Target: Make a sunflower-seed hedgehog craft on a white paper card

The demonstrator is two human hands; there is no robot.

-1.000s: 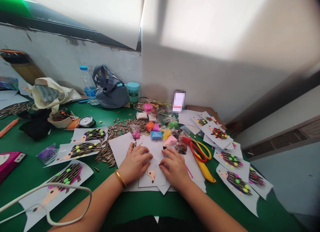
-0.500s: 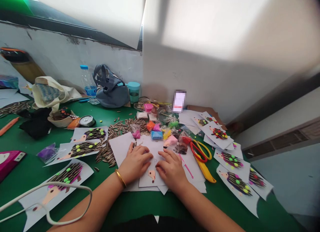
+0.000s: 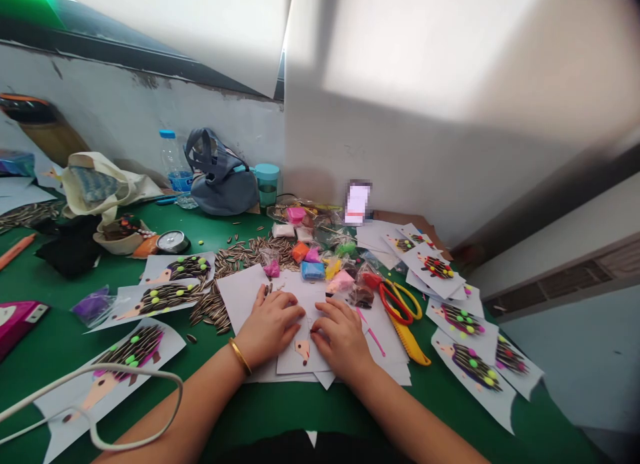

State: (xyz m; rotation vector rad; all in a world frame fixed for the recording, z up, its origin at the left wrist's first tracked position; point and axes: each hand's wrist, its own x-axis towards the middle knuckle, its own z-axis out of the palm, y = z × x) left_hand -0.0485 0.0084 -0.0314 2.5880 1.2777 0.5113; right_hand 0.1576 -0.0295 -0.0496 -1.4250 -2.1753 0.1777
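A white sheet (image 3: 290, 365) lies before me, with a peach clay hedgehog face (image 3: 302, 350) and faint pencil lines on it. My left hand (image 3: 275, 324) rests on the sheet's left part, fingers stretched to the right and a gold bangle on the wrist. On the other side, my right hand (image 3: 341, 334) touches the paper with bent fingers, thumb apart from forefinger. No held object shows in either hand; what lies under the fingertips is hidden. Beyond the hands are packets of coloured clay, including a blue one (image 3: 313, 271), and a pile of sunflower seeds (image 3: 215, 307).
Red and yellow scissors (image 3: 400, 301) and a yellow cutter (image 3: 416, 346) lie at right, near finished hedgehog pictures (image 3: 473, 367). More pictures (image 3: 127, 357) are at left, under a white cable (image 3: 175, 379). A grey-blue bag (image 3: 225, 191), a bottle and a cup stand by the wall.
Both hands keep nearly the same place on the sheet. The whole view has shifted very slightly; nothing was visibly picked up or put down.
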